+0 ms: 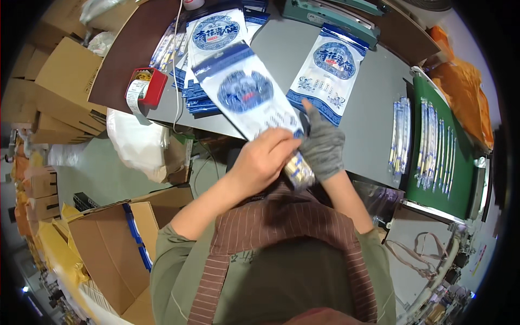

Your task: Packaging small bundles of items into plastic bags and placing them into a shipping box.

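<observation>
A blue-and-white plastic pouch (246,89) is held slantwise over the near edge of the table. My bare left hand (264,158) is closed on its lower end, thumb and fingers pinched together. Out of that end, towards my body, sticks a bundle of wrapped sticks (299,172) in clear, blue-marked wrappers. My right hand (324,145), in a grey glove, is closed round the bundle and pouch edge from the right, its thumb pointing up. Its other fingers are partly hidden. Beyond that hand, a similar pouch (330,70) lies flat on the grey table (360,116).
Stacked pouches (203,100) lie at the table's left, near a red box (148,86). On the right, wrapped sticks (400,135) lie beside a green belt (457,187) carrying more. A teal machine (330,21) stands at the back. An open carton (103,249) is at lower left.
</observation>
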`<action>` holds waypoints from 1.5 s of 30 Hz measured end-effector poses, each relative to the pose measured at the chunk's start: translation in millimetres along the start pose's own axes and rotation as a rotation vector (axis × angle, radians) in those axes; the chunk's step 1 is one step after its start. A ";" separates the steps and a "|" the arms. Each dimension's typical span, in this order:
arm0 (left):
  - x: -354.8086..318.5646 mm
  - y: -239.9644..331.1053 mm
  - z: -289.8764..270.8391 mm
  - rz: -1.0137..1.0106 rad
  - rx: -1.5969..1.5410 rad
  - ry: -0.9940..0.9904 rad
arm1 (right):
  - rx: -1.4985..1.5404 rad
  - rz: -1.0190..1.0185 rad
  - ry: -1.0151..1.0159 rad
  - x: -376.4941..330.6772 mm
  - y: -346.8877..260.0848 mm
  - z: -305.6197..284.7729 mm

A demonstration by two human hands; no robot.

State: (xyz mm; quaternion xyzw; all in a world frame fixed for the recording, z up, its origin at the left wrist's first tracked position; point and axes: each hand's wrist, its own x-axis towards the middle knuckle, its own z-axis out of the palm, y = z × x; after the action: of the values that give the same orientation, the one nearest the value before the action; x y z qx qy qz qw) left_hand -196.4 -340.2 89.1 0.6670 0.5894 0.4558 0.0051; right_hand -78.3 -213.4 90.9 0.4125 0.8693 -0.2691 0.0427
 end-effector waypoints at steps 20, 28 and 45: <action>173.5 17.8 -151.0 -0.218 -0.095 -0.153 | 0.275 -0.590 0.339 -8.9 -58.3 -203.7; 135.5 30.9 -50.7 -0.285 -0.466 0.027 | 0.545 -0.534 0.192 23.1 -48.8 -207.8; 158.2 -93.9 37.3 0.306 -0.307 -0.125 | 0.360 -0.693 0.632 8.0 74.9 -90.3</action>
State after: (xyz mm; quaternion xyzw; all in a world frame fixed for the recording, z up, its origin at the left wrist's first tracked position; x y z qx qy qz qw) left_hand -264.4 -166.6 111.5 0.7669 0.4036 0.4935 0.0739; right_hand -14.8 -123.9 133.0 0.1617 0.8654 -0.2750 -0.3863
